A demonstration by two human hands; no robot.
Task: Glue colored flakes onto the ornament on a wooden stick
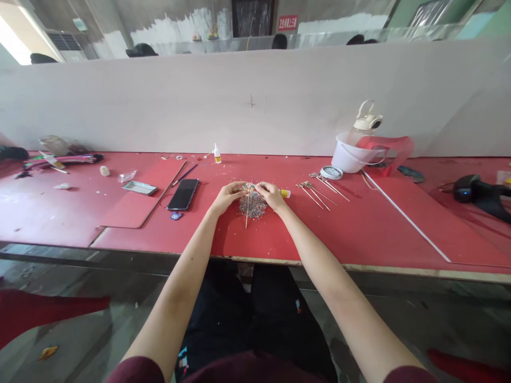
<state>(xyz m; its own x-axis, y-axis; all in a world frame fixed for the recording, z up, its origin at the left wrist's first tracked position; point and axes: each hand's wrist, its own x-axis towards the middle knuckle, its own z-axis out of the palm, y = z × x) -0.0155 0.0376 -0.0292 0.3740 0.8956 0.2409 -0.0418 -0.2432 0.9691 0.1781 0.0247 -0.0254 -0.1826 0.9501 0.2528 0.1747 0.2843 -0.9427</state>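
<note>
The tabletop (359, 229) is red; the bits (258, 208), multicoloured; the stick (247, 214), pale; the phone (183, 194), black.

Red sign (288, 22) on the far wall (167, 11): one row of white Chinese characters, seemingly 卫生间请上三楼, though the strokes are soft. Upright small bottle (217, 155) and lying bottle (285, 193): yellow labels, print too small to read. Blue tag (176, 216) bears a pale mark, perhaps B or 8; cannot tell which.
</note>
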